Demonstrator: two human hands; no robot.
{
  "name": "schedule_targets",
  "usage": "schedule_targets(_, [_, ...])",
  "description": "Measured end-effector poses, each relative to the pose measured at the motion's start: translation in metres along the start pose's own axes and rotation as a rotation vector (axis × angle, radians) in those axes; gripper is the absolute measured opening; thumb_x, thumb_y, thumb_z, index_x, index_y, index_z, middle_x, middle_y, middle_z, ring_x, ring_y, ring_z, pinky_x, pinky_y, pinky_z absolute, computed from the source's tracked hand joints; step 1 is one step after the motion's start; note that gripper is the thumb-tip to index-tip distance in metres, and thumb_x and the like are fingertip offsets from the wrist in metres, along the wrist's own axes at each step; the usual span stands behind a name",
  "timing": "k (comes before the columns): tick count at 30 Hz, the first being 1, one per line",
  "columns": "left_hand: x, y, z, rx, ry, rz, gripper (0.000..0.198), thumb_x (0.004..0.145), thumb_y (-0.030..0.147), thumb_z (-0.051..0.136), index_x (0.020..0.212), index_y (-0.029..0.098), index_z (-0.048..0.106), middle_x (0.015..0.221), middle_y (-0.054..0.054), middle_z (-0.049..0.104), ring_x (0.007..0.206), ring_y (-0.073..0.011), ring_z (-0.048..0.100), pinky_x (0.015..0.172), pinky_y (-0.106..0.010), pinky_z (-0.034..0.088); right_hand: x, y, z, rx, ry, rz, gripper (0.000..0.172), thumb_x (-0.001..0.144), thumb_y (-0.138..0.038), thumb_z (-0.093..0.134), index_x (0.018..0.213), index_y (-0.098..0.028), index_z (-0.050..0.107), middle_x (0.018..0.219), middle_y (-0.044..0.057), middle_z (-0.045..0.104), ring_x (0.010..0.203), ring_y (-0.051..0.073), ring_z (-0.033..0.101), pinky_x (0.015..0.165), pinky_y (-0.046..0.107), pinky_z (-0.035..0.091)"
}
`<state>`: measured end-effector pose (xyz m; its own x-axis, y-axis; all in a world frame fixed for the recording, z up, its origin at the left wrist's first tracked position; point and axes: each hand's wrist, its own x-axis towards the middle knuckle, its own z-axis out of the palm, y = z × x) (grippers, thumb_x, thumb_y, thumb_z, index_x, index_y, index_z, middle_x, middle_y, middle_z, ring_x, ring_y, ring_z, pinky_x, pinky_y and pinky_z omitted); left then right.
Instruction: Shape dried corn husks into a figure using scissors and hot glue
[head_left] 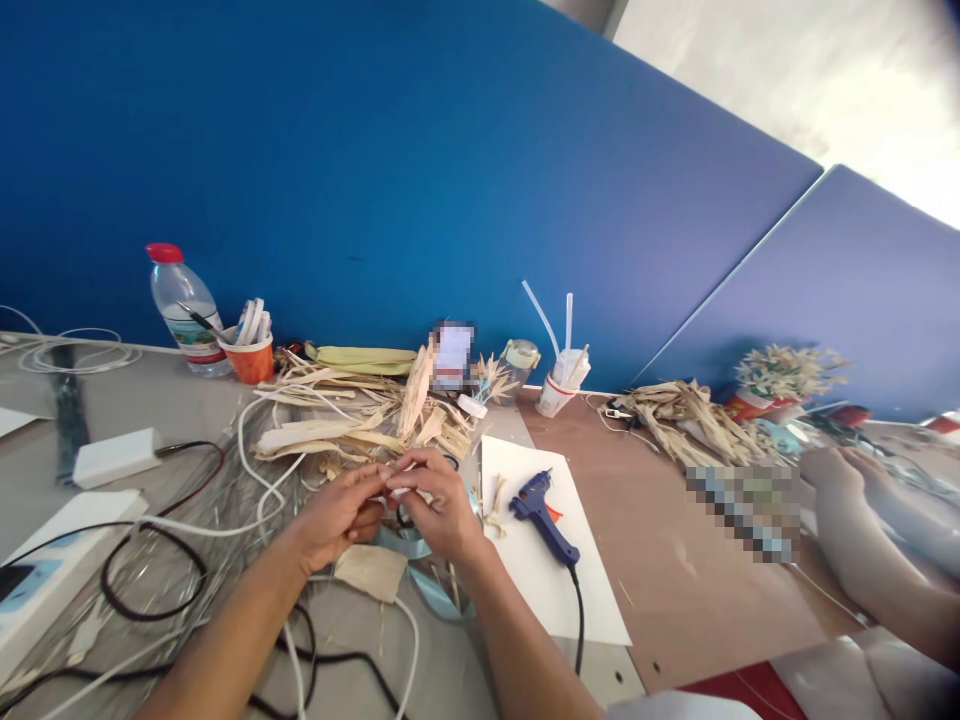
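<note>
My left hand (pixel 341 512) and my right hand (pixel 437 500) meet at the fingertips over the middle of the table. Both are closed in a pinch, and what lies between the fingers is too small and covered to name. Just below them rests a square piece of dried corn husk (pixel 373 572). Pale blue ribbon (pixel 442 597) curls under and beside my right hand. Dried corn husks (pixel 330 438) are heaped behind my hands. To the right, a blue hot glue gun (pixel 546 520) lies on a white sheet of paper (pixel 592 600), near small husk scraps (pixel 496 505).
At the left are a power strip (pixel 71 570), a white adapter (pixel 116 457) and tangled cables. A water bottle (pixel 187 318), an orange cup (pixel 251 358) and a paper cup with straws (pixel 556 393) line the blue partition (pixel 420 170). A co-worker's arms (pixel 862 530) are at the right.
</note>
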<state>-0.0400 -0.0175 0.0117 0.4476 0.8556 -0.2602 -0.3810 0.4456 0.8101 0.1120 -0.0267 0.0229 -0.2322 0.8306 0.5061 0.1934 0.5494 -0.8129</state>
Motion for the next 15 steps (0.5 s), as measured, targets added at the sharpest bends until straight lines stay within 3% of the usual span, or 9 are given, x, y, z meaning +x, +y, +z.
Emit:
schedule_targets(4, [-0.002, 0.003, 0.004, -0.045, -0.048, -0.026, 0.030, 0.082, 0.047, 0.048, 0.087, 0.019, 0.054, 0.060, 0.005, 0.046, 0.033, 0.0005, 0.018, 0.034, -0.014, 0.013, 0.005, 0.008, -0.001, 0.224, 0.239, 0.220, 0.009, 0.074, -0.022, 0.055, 0.070, -0.018, 0.063, 0.080, 0.003, 0.060, 0.069, 0.013, 0.054, 0.067, 0.026, 0.044])
schedule_targets(7, [-0.002, 0.006, 0.004, -0.125, -0.072, -0.018, 0.025, 0.084, 0.042, 0.045, 0.083, 0.018, 0.054, 0.061, 0.005, 0.045, 0.032, 0.0007, 0.016, 0.034, -0.015, 0.013, 0.008, 0.017, -0.001, 0.455, 0.358, 0.384, 0.011, 0.070, -0.027, 0.059, 0.070, -0.016, 0.062, 0.062, -0.001, 0.055, 0.050, 0.008, 0.043, 0.053, 0.022, 0.037])
schedule_targets(10, [-0.001, 0.004, 0.003, -0.109, -0.070, 0.026, 0.018, 0.082, 0.031, 0.053, 0.076, 0.015, 0.055, 0.061, 0.005, 0.043, 0.034, 0.0013, 0.019, 0.035, -0.015, 0.017, 0.008, 0.023, 0.000, 0.627, 0.389, 0.469, 0.016, 0.067, -0.030, 0.064, 0.073, -0.015, 0.064, 0.049, -0.005, 0.048, 0.044, 0.007, 0.039, 0.048, 0.021, 0.030])
schedule_targets(12, [-0.002, 0.002, 0.004, -0.054, -0.062, 0.031, 0.015, 0.080, 0.028, 0.057, 0.082, 0.014, 0.058, 0.061, 0.005, 0.043, 0.036, 0.0013, 0.021, 0.037, -0.015, 0.018, 0.008, 0.023, 0.001, 0.668, 0.389, 0.505, 0.017, 0.066, -0.031, 0.065, 0.073, -0.015, 0.064, 0.045, -0.006, 0.047, 0.042, 0.006, 0.038, 0.046, 0.021, 0.027])
schedule_targets(15, [-0.003, -0.002, 0.007, -0.004, -0.090, -0.022, 0.027, 0.083, 0.039, 0.053, 0.097, 0.017, 0.057, 0.058, 0.007, 0.040, 0.035, 0.0002, 0.018, 0.036, -0.016, 0.016, 0.007, 0.022, 0.001, 0.660, 0.391, 0.514, 0.017, 0.066, -0.031, 0.066, 0.071, -0.015, 0.064, 0.046, -0.006, 0.048, 0.041, 0.006, 0.038, 0.045, 0.021, 0.026])
